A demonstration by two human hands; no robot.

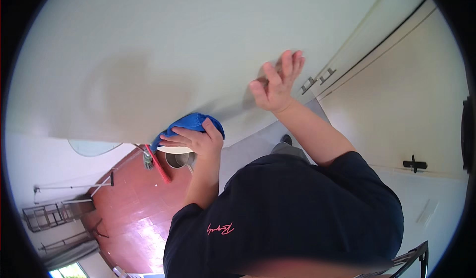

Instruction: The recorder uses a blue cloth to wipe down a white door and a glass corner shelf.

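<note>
My left hand (pixel 202 140) holds a bunched blue cloth (pixel 191 122) against the lower left edge of a large pale upright panel (pixel 208 36). The fingers lie spread across the cloth, and part of it hangs past the panel's edge. Higher up and to the right is my right hand (pixel 278 83), with nothing in it. Its fingers are apart and it is at the panel's face, casting a shadow there; whether the palm touches cannot be told. Right of that hand, two metal bar handles (pixel 308 85) show on pale fronts.
A grey pan (pixel 180 160), a red long-shaped object (pixel 159 166) and a brush head (pixel 148 161) are at the red tiled floor (pixel 148 200). Metal frames (pixel 55 215) stand at far left. A pale door has a black handle (pixel 414 164). A dark chair-like frame (pixel 412 257) is behind me.
</note>
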